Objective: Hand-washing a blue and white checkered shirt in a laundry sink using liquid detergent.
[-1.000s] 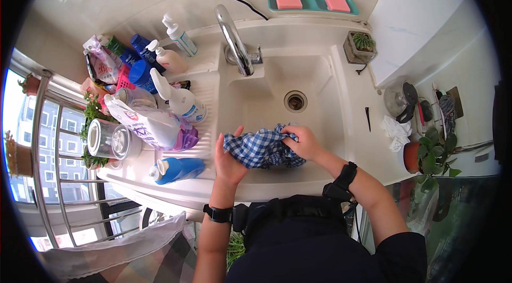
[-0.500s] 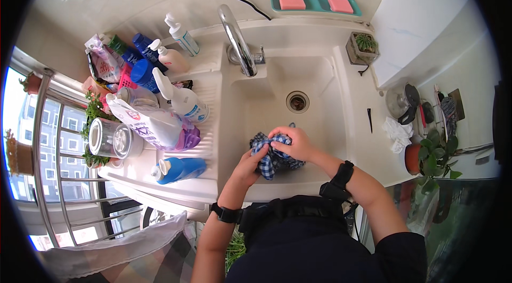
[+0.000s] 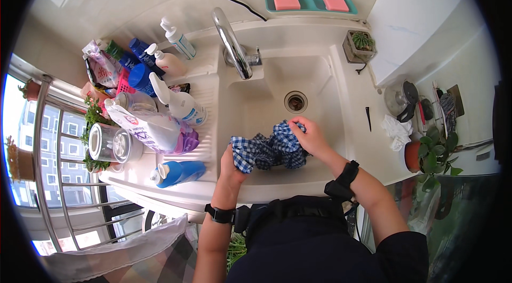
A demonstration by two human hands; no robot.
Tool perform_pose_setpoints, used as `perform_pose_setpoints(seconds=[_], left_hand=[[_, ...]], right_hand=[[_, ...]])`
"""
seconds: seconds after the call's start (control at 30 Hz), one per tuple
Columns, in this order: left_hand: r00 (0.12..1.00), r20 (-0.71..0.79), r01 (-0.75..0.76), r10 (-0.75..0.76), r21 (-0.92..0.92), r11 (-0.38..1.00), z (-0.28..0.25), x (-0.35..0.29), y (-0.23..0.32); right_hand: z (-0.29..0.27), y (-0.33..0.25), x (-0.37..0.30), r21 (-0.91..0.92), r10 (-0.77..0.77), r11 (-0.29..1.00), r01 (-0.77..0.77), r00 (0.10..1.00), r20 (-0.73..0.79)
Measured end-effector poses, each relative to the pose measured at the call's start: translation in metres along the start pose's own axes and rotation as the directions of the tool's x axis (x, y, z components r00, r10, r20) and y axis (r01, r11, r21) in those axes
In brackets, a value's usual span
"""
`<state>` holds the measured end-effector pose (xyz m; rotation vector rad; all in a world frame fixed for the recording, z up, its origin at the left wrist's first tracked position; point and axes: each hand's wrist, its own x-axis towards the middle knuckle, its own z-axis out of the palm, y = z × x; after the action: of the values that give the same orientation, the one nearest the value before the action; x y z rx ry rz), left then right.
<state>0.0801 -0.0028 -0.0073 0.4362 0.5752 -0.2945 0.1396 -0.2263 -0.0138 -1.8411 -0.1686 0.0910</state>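
A blue, white and dark checked cloth is bunched up over the near part of the white sink basin. At its left end my left hand grips the fabric, with most of the fingers hidden behind it. My right hand pinches the cloth's upper right part between thumb and fingers. Between the two hands the fabric sags in loose folds. Beyond it lies the round drain, and the chrome faucet stands at the back left of the basin.
On the ribbed left ledge stand a white spray bottle, a purple-and-white detergent bag, and several other bottles. A blue bottle lies nearer. A potted cactus sits at the back right, with a crumpled white tissue farther along.
My hands have moved apart, the left one leftward and the right one slightly right. The cloth between them has spread from a tight bunch into a wider, looser one.
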Motion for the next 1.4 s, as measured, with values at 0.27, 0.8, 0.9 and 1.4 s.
perform_pose_setpoints(seconds=[0.27,0.8,0.9,1.4], left_hand=[[0.997,0.017,-0.075,0.074,0.047,0.996,0.04,-0.01,-0.005],[0.884,-0.254,-0.256,0.393,0.44,0.861,0.058,0.005,-0.05],[0.9,-0.026,-0.276,0.435,0.739,0.615,0.018,0.016,-0.025],[0.945,-0.235,-0.126,0.226,0.376,0.918,0.058,0.006,-0.049]], right_hand=[[0.041,0.01,-0.019,0.045,0.18,0.983,-0.178,0.982,-0.057],[0.076,-0.048,-0.017,0.013,0.002,1.0,-0.001,0.997,-0.078],[0.089,-0.073,-0.051,-0.012,-0.167,0.986,0.168,0.984,0.063],[0.07,-0.03,-0.012,-0.148,0.106,0.982,-0.12,0.989,-0.099]])
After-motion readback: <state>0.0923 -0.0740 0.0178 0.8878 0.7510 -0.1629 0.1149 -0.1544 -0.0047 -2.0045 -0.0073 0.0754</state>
